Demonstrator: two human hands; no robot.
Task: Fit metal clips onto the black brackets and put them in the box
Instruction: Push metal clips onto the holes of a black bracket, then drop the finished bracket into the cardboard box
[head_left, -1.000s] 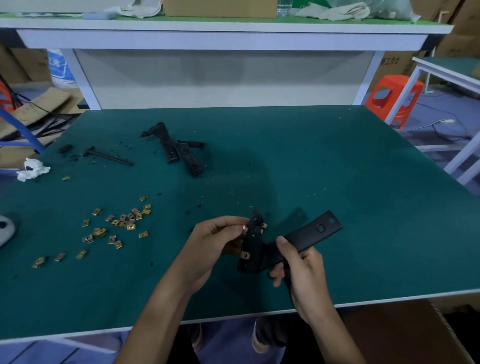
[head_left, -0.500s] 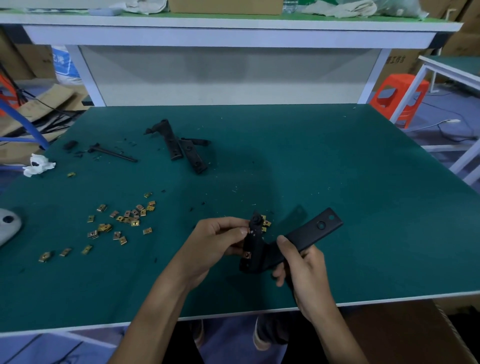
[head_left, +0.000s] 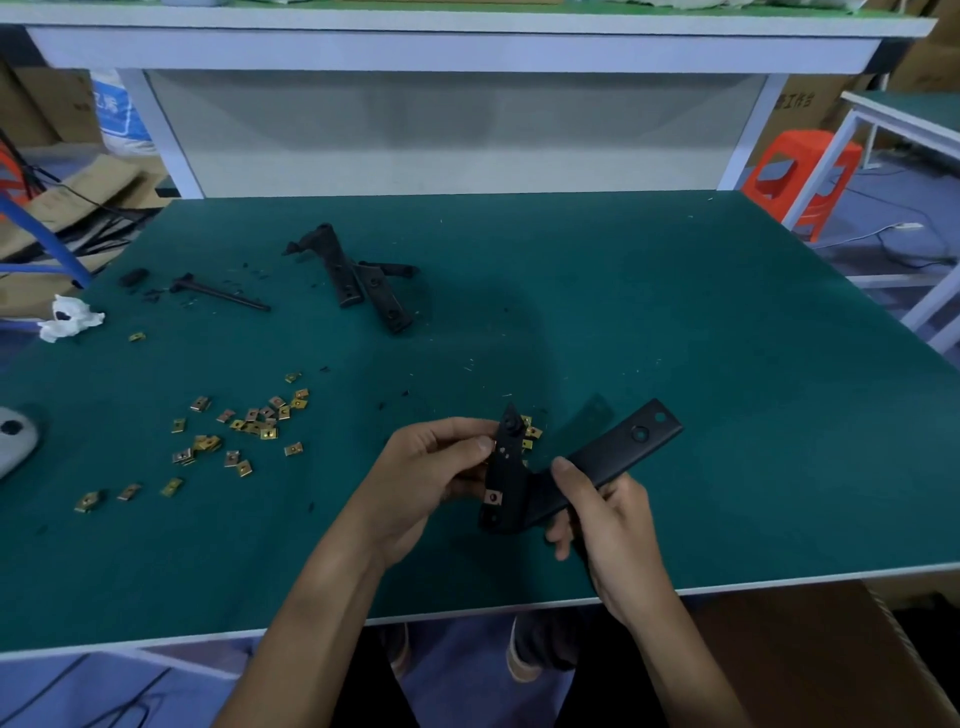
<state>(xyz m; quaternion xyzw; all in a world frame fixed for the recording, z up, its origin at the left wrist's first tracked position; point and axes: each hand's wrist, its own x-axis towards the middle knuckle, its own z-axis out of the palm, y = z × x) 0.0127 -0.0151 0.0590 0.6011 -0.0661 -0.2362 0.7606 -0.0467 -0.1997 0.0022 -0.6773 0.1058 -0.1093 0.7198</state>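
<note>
L hand (head_left: 436, 478) pinches short leg of matte black L-shaped bracket (head_left: 618, 452), R hand (head_left: 618, 530) grips its bend, both just above green worktop (head_left: 701, 338); one brassy square clip (head_left: 492, 498) sits fitted; loose clips (head_left: 249, 431) scattered to left

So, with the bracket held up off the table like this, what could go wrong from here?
1. The left hand pinches the short end of the black bracket, and its thumb hides that spot: a half-seated clip there could go unnoticed.
2. The right hand grips only the long arm, so a hard push might twist the bracket loose.
3. A dropped clip would likely land among the loose clips by the tip and mix in.
</note>
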